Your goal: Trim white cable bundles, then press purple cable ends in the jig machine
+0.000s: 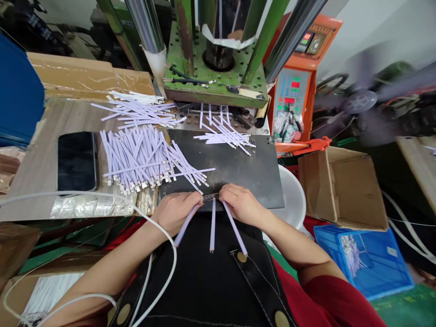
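Note:
My left hand point(180, 209) and my right hand point(242, 204) are both closed on the ends of a short dark slotted bar point(209, 197) at the front edge of the black work plate point(262, 181). Three flat lavender strips hang from the bar toward my apron: a left strip point(185, 227), a middle strip point(213, 227) and a right strip point(235, 229). My fingers hide the bar's ends. Beyond my left hand lies a dense pile of lavender strips point(136, 154) with small metal ends. A smaller bunch of strips point(226, 134) rests farther back on the plate.
A green press point(218, 88) stands behind the plate, beside an orange control box point(296, 91). A black phone point(77, 161) lies at left. A white cable point(172, 254) loops past my left arm. At right are a blurred fan point(361, 101), a cardboard box point(354, 190) and a blue bin point(381, 268).

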The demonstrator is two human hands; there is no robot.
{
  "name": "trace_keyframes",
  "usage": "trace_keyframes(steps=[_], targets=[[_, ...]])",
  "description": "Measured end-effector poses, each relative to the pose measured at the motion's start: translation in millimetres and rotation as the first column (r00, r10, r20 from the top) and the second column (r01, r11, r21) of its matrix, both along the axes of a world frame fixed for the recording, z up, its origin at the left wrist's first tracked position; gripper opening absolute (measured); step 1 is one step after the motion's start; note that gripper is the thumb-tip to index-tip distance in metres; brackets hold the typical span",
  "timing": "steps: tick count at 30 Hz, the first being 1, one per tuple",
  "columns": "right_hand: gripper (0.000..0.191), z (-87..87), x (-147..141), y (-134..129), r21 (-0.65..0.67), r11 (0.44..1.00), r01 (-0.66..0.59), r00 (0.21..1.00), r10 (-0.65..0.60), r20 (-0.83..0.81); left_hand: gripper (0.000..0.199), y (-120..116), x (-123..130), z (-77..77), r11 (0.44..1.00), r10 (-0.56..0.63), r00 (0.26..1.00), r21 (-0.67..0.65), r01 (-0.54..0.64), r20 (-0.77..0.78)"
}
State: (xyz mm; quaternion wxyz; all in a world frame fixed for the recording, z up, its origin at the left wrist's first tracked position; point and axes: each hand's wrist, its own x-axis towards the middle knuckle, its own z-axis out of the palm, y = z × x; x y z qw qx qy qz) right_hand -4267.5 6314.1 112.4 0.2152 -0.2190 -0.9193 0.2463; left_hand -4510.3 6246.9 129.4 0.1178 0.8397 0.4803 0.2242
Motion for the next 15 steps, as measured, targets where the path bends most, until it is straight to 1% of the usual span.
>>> trace_keyframes(steps=[3,6,7,9,11,12,13,15], targets=[[0.015,-12.1,2.0,-0.8,-0.048,0.999,-0.002,0.992,-0.004,-0.129,0.019,1.6,6.2,-1.9,1.0,0.011,1.0,0.029,-0.01,-0.028],[0.014,-22.2,6.7,-2.5,-0.082,0.997,0.009,0.982,-0.024,-0.186,0.019,-0.1,8.2,-10.9,0.999,0.035,0.999,0.026,-0.034,-0.022],[0.018,-23.9,8.3,-3.4,-0.093,0.996,0.014,0.98,-0.032,-0.196,0.019,-0.9,6.7,-14.1,0.999,0.034,0.999,0.018,-0.034,-0.001],[0.029,-24.9,11.1,-4.8,-0.125,0.992,0.025,0.976,-0.051,-0.212,0.016,-0.8,-0.8,-18.6,1.0,-0.004,0.998,-0.02,0.006,0.062],[0.036,-24.1,13.0,-4.9,-0.169,0.985,0.04,0.971,-0.078,-0.225,0.015,3.6,-12.7,-18.9,0.999,-0.033,0.994,-0.034,0.037,0.106],[0.036,-23.7,13.5,-4.5,-0.191,0.98,0.048,0.968,-0.092,-0.232,0.016,7.8,-19.1,-17.6,0.999,-0.016,0.996,-0.027,0.018,0.092],[0.036,-23.4,13.7,-3.8,-0.211,0.976,0.052,0.965,-0.104,-0.241,0.016,13.2,-25.2,-15.5,0.999,0.036,0.998,-0.015,-0.035,0.043],[0.032,-23.4,13.9,-2.3,-0.238,0.969,0.058,0.957,-0.122,-0.264,0.017,25.8,-34.3,-10.3,0.983,0.184,0.974,0.005,-0.185,-0.133]])
